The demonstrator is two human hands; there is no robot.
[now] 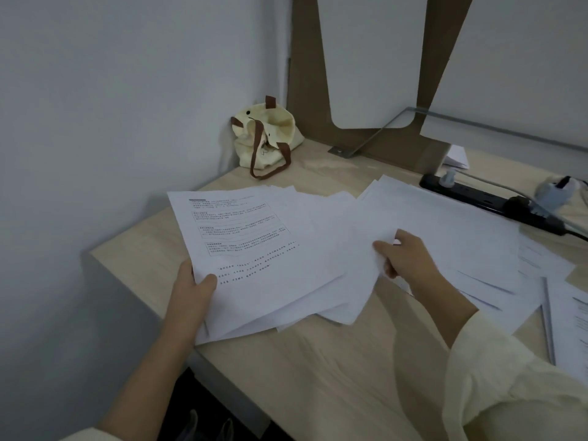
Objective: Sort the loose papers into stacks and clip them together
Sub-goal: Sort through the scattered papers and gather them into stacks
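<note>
A person sorts paper at a pale wood desk (318, 377). At 8 o'clock in the frame, the left hand (191, 291) grips the near left corner of a fanned sheaf (254, 249) close to the desk's left edge. The thumb lies on top and the fingers are underneath. The top page carries boxed printed text, too small to read, and the sheets below it splay out toward 1 o'clock.

At 12 o'clock from the sheaf, where the desk meets the wall, a cream bag (265, 138) with brown handles sits slumped. Its mouth gapes open, but what it holds cannot be made out.

At 3 o'clock from the sheaf, the right hand (404, 256) pinches the edge of a blank sheet (356, 249) that overlaps the sheaf's right side. The thumb is on top, the fingers are curled under, and a cream sleeve (496, 370) covers the forearm.

Past that hand, toward 2 o'clock, more white papers (461, 224) lie loosely overlapped on the desk. Beyond them a black power strip (490, 202) runs along the back with white plugs seated in it. At 4 o'clock, cut off by the frame edge, a separate pile (572, 332) of printed pages lies flat.
</note>
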